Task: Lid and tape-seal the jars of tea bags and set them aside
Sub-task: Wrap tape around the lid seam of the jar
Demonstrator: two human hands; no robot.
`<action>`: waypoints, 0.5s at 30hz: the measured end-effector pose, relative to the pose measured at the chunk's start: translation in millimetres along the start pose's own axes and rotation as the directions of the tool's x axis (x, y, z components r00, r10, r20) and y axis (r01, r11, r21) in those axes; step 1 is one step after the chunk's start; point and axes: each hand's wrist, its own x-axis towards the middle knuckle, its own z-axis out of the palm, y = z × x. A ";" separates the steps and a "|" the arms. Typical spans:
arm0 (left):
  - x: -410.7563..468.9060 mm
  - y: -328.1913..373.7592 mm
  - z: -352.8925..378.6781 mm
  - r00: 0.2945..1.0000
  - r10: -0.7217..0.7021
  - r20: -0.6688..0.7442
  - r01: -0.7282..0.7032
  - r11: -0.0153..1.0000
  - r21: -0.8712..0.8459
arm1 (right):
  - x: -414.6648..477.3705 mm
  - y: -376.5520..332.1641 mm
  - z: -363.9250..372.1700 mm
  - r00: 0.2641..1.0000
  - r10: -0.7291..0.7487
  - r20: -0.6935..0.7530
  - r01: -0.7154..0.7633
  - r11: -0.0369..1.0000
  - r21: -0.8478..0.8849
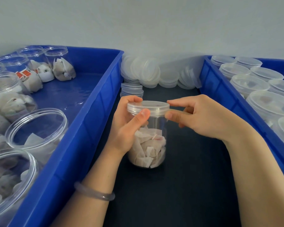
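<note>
Dark table top (pixel 179 185) runs down the middle of my view, with a pale grey wall behind it and a blue bin on either side. From my remote seat I see the jar (pixel 147 145) standing upright between the two bins, roughly centred on the table. Its lower half is packed with tea bags (pixel 147 149). I cannot tell whether its base sits fully on the table. A clear lid (pixel 148 107) sits on its mouth.

The left hand (pixel 128 126) grips the jar at the top. Its fingers curl round the far side of the rim and its thumb presses against the near edge of the lid. A translucent bracelet (pixel 93 192) circles that wrist. The right hand (pixel 203 117) pinches the right edge of the lid between forefinger and thumb, with the other fingers curled loosely behind. I cannot make out whether anything thin, such as tape, lies between those fingertips.

The left bin (pixel 82 128) holds open jars (pixel 36 126) of tea bags, some upright and some tipped on their sides. The right bin (pixel 220 89) holds lidded jars (pixel 249 82) packed close together. Against the wall, between the bins, lies a heap of loose lids (pixel 146 71). A short stack of lids (pixel 131 89) stands just behind the left hand.
</note>
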 end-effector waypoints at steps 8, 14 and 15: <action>-2.1 -4.0 -3.8 0.987 -0.150 0.063 0.157 0.980 -0.124 | -4.1 1.4 -3.3 0.964 -0.115 0.240 0.051 0.965 0.258; 2.9 -0.2 -5.4 0.996 -0.088 0.020 0.087 0.996 0.037 | 0.3 1.9 9.4 0.987 -0.051 0.151 -0.005 0.936 0.353; 2.9 -0.2 -5.9 0.996 -0.084 0.036 0.082 0.994 0.073 | 0.8 -0.1 12.1 0.991 -0.049 0.121 0.005 0.940 0.340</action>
